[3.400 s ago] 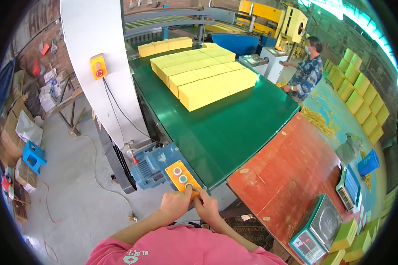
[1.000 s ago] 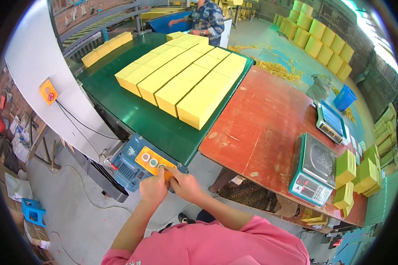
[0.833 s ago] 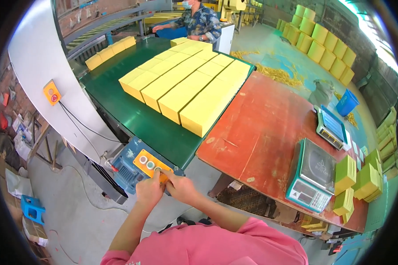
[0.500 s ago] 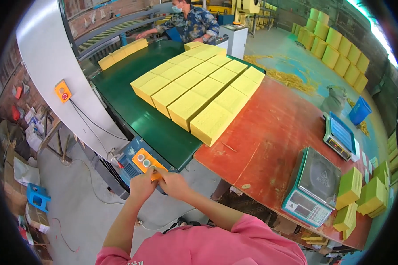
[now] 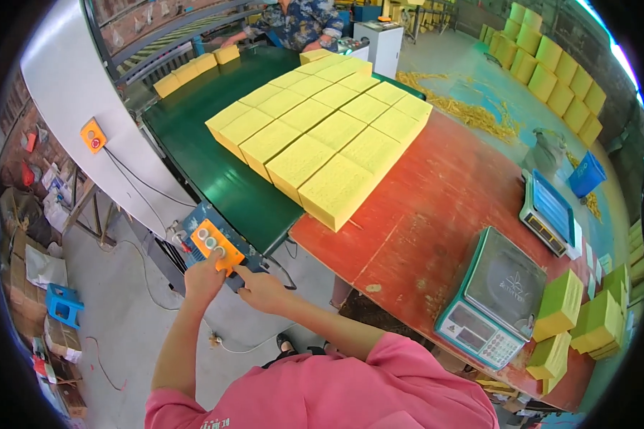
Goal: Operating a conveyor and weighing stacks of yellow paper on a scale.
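Observation:
My left hand [image 5: 205, 277] is at an orange push-button box [image 5: 210, 244] at the near corner of the green-topped machine [image 5: 257, 222]. One finger touches its lowest button, and the other fingers are curled against the box. Close beside it, my right hand [image 5: 263, 290] has its index finger and thumb apart near the box's lower edge, holding nothing. Ahead, rows of yellow paper blocks [image 5: 300, 136] lie pushed together across the green belt and onto the red table [image 5: 422, 207].
A bench scale [image 5: 490, 300] and a blue-tray scale [image 5: 551, 211] stand on the table's right, near yellow bundles [image 5: 558, 304]. Across the belt a person [image 5: 300, 25] in camouflage stands by a short row of blocks [image 5: 186, 74]. A white machine panel [image 5: 79, 79] rises at left.
The blocks have closed up, and the gap between the near rows has narrowed. A block in the far row now stands apart. My right hand has drawn slightly back from my left.

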Motion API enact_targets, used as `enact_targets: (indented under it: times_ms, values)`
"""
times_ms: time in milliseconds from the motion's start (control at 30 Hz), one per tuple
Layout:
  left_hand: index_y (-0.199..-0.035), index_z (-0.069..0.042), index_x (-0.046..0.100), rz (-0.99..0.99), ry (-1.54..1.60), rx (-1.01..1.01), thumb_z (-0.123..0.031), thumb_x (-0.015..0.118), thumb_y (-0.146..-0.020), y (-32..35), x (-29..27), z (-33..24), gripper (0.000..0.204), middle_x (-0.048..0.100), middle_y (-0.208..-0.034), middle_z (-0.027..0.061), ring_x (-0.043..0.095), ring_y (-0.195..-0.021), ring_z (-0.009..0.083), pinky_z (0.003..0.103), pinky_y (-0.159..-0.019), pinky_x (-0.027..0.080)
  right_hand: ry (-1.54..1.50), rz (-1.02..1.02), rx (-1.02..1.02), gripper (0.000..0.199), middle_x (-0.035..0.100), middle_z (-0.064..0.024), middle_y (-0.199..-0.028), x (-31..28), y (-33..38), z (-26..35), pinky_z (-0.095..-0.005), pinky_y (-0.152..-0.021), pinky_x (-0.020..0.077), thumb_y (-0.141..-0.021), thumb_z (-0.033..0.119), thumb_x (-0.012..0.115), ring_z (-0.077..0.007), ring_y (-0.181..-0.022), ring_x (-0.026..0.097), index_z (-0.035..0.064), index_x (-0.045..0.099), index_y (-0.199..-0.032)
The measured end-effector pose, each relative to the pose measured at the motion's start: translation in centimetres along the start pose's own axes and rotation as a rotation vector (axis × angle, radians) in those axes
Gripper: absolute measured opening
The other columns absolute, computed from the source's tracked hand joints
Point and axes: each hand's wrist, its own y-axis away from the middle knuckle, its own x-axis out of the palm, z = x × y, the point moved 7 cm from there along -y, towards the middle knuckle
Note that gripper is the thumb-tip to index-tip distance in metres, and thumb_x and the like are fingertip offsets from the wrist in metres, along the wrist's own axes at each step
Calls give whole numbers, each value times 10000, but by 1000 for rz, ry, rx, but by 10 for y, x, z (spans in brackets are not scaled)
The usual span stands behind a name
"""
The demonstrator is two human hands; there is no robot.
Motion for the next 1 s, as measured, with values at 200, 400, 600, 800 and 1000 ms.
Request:
enact_targets:
  times_ms: [200,400,600,800,1000]
  values:
    - [-1179,-161,589,10,-23,-7,-233,663,-795,-4,-1,-1,398,690,-790,156,681,-753,348,479,-658,521,-65,-42,-19,575,685,-215,-906,-3,39,-18,-502,-720,506,-856,208,593,-402,-826,661,63,441,-1391]
    - [-1182,-147,584,-3,-70,31,-231,659,-802,-3,-2,-5,397,686,-793,152,676,-750,343,478,-657,512,-105,-86,-23,518,678,-234,-929,-24,69,-20,-494,-763,507,-863,204,584,-409,-866,655,37,491,-1344]
    - [-1192,-137,583,51,-78,61,-243,666,-804,-5,-4,-5,411,680,-783,156,670,-751,341,483,-657,505,-150,-60,128,504,673,-255,-956,-57,95,-19,-500,-783,507,-872,207,576,-424,-892,653,39,498,-1340]
    - [-1197,-135,588,130,-68,71,-262,695,-792,-10,-6,1,438,676,-765,153,670,-744,339,475,-651,506,-197,-198,182,494,644,-152,-755,-74,122,-42,-384,-661,507,-883,195,615,-296,-678,635,56,524,-1348]
    - [-1167,-129,633,212,-62,199,-296,704,-792,-26,-14,4,416,687,-776,148,674,-747,337,461,-673,513,-359,-234,395,450,668,-69,-790,-89,153,-58,-285,-676,519,-912,146,611,-120,-691,619,12,545,-1336]
